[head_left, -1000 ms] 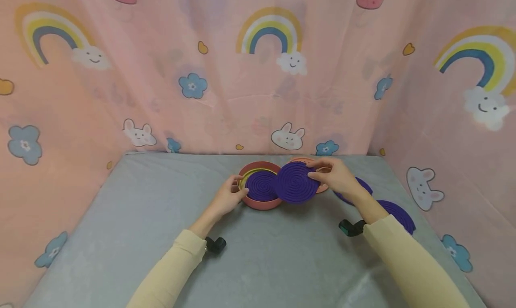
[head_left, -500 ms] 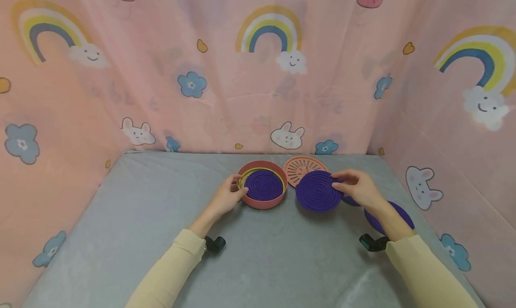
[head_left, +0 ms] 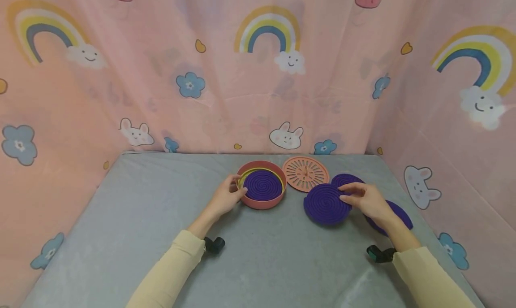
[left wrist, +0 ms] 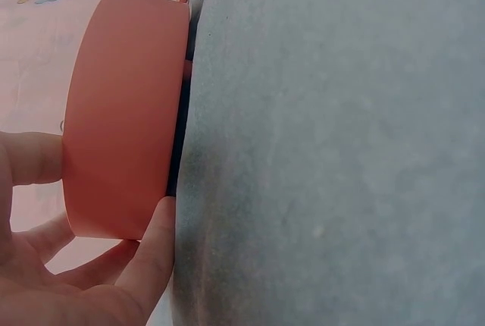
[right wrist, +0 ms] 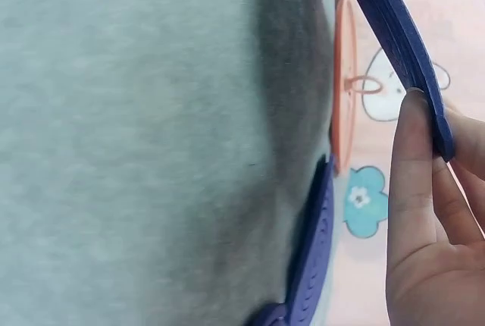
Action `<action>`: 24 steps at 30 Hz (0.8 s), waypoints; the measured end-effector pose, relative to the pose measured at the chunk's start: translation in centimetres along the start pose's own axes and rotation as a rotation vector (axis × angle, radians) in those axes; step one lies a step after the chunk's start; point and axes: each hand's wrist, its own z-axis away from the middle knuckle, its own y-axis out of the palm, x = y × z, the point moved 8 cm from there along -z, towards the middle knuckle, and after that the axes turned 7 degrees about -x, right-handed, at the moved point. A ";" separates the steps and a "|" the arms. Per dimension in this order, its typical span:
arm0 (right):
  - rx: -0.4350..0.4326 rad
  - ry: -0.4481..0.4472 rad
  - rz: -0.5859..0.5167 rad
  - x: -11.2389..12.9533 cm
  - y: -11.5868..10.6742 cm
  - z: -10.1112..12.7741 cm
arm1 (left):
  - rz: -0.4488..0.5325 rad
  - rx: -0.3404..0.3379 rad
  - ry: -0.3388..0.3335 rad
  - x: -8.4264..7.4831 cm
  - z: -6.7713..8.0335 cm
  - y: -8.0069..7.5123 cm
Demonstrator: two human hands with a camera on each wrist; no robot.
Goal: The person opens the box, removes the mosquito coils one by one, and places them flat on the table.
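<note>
My left hand point(head_left: 225, 197) grips the left side of a round, reddish mosquito coil box point(head_left: 262, 205). A purple mosquito coil point(head_left: 263, 185) lies inside it, with a yellow ring showing round the coil. In the left wrist view, my thumb and fingers hold the box's side wall point(left wrist: 125, 114). My right hand point(head_left: 368, 203) pinches another purple mosquito coil point(head_left: 324, 205) by its right edge. The right wrist view shows this held coil point(right wrist: 402, 34) tilted and raised off the table, between thumb and fingers.
An orange slotted lid point(head_left: 305, 173) lies right of the box. Two more purple coils, a rear one point(head_left: 346, 178) and a front one point(head_left: 400, 214), lie near my right hand, partly covered. A grey cloth covers the table point(head_left: 258, 254); a printed pink curtain point(head_left: 225, 110) surrounds it.
My right hand has carried its coil from over the box's right edge rightward and toward me, uncovering the lid and the coil inside the box. My left hand has stayed put.
</note>
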 end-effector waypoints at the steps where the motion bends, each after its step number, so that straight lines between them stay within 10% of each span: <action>1: 0.003 0.006 -0.003 -0.3 0.1 0.1 | 0.004 0.001 -0.001 0.0 0.0 0.0; 24: 0.062 0.026 0.068 -2.3 0.3 0.8 | 0.013 0.003 0.016 -0.2 0.2 0.0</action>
